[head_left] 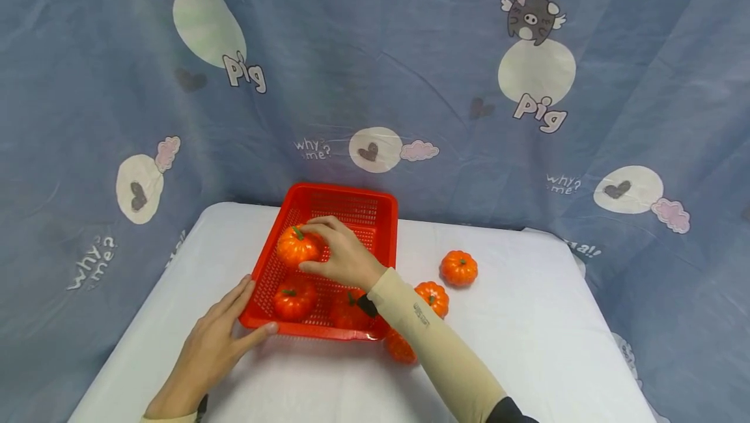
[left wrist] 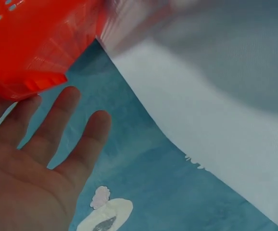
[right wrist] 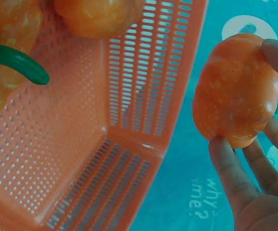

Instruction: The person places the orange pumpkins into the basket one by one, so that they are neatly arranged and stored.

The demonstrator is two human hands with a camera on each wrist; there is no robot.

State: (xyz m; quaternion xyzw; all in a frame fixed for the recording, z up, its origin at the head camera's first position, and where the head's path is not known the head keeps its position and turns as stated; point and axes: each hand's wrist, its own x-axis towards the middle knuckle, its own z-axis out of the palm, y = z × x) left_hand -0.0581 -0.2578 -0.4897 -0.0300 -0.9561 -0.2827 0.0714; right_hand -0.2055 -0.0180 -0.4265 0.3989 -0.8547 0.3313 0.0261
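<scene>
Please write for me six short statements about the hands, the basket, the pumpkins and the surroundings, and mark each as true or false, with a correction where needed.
1. The right hand holds a small orange pumpkin. True.
2. The left hand also holds a pumpkin. False: it is at the near left corner of the red basket, holding no pumpkin.
3. Another pumpkin lies inside the basket. True.
4. The tabletop is black. False: it is white.
5. The cloth backdrop has pigs printed on it. True.
6. No pumpkin is outside the basket. False: a loose pumpkin sits to its right.
</scene>
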